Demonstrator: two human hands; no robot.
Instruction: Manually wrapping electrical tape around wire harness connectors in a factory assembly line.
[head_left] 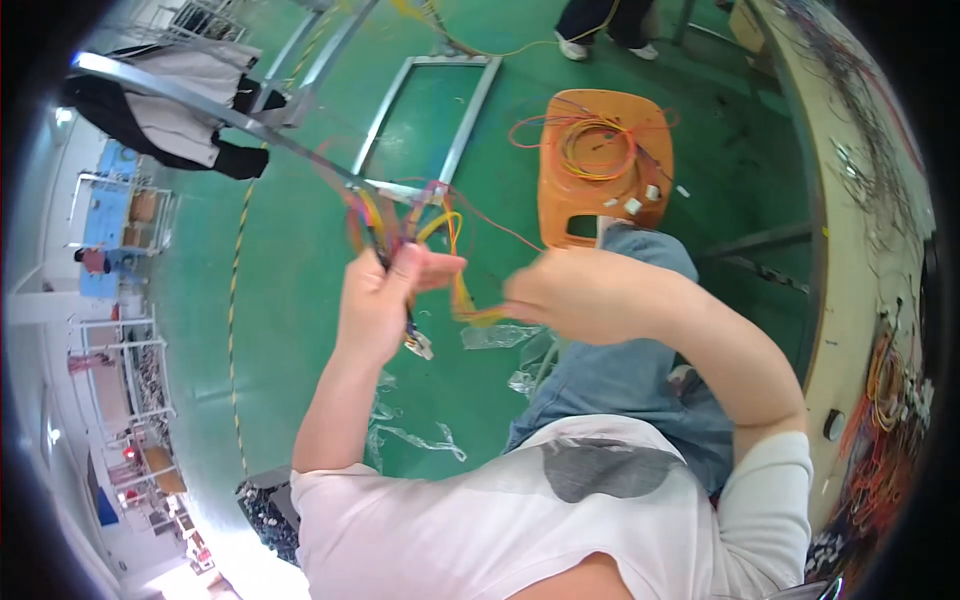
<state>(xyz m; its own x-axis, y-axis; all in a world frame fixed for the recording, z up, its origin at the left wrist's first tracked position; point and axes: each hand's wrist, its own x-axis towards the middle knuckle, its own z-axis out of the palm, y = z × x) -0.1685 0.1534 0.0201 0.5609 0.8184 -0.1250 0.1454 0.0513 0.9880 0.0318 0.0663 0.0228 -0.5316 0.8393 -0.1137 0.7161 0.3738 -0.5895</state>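
Left hand [378, 300], right hand [548, 292] (two altogether), one stool [580, 200]

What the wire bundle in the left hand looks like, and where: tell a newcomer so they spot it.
Find the white shirt, then follow the left forearm up to the left hand. There sits the wire bundle, multicoloured strands spreading above and a whitish connector below. Unlike the round coil on the orange stool, it is hand-held.

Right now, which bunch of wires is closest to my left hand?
The multicoloured bunch near the metal bar: your left hand grips it. The others lie apart, one coiled on the orange stool, more along the bench to the right.
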